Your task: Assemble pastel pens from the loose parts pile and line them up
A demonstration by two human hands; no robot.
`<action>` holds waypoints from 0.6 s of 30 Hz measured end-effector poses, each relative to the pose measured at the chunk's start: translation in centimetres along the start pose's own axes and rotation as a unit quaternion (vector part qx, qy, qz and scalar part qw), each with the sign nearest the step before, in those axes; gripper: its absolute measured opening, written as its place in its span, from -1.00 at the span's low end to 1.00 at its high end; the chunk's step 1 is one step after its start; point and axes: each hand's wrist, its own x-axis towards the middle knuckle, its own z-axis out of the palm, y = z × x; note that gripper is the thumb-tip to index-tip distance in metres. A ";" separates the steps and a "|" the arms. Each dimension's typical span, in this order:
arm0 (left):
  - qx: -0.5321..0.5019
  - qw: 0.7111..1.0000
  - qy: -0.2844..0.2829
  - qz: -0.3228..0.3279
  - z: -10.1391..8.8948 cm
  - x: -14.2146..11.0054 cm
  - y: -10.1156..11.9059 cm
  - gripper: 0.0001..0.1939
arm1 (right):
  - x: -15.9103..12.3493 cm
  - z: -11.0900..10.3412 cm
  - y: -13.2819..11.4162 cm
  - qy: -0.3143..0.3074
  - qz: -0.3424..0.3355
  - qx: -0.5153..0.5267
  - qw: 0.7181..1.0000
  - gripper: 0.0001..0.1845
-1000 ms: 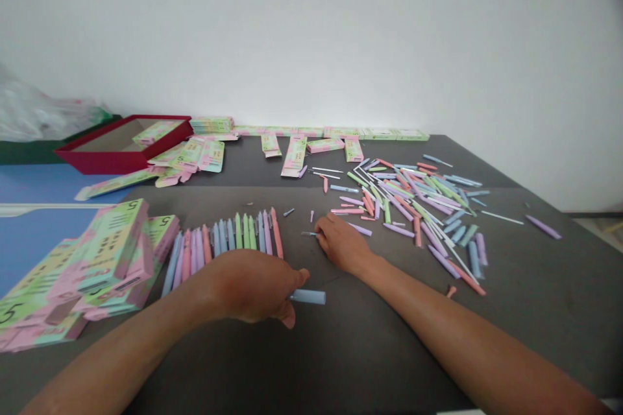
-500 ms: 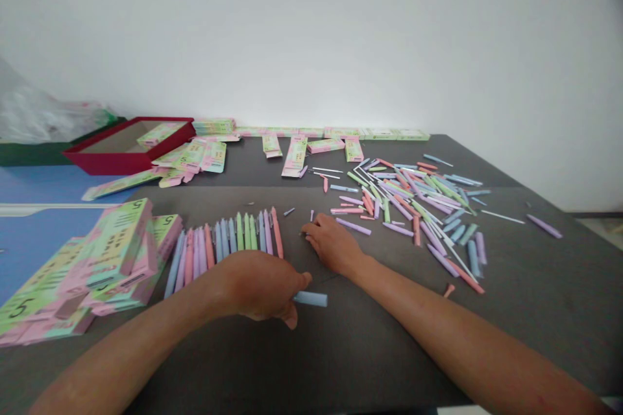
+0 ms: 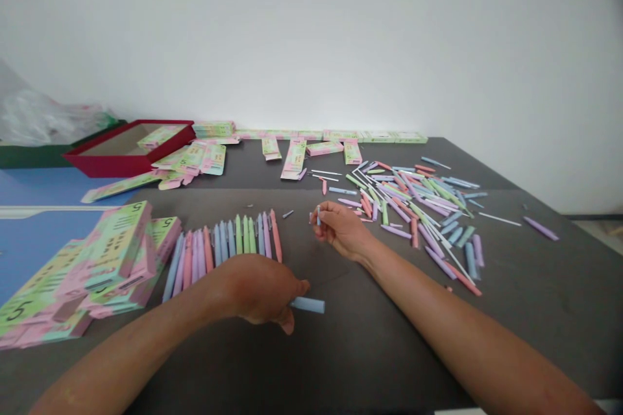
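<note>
Right hand (image 3: 341, 230) lifting now, I've got it pinched closed on a slim pale-blue plastic pen part (image 3: 318, 215) — left hand (image 3: 257, 288) stays curled around a thick pale-blue plastic pen barrel (image 3: 307, 305).

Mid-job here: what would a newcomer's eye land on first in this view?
The loose heap of pastel pen parts sprawled right of centre on the dark table catches the eye first, beside a neat row of pens at the middle. At left sit stacked pink-and-green boxes printed with a 5. Centre front, the left hand grips a pale blue pen barrel, and the right hand a small blue pen part.
</note>
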 end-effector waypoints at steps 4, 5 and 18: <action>0.001 1.000 0.000 -0.003 0.1 0.2 0.1 -0.40 | -1.6 -0.1 -1.2 -0.086 0.017 0.171 0.981 -0.78; 0.003 1.000 0.003 -0.002 0.2 0.2 0.1 -0.40 | -1.9 -0.1 -1.4 -0.097 0.020 0.188 0.977 -0.74; 0.015 1.000 -0.025 -0.012 0.3 0.9 0.5 -0.43 | -2.3 -0.2 -0.6 -0.129 -0.005 0.254 0.959 -0.65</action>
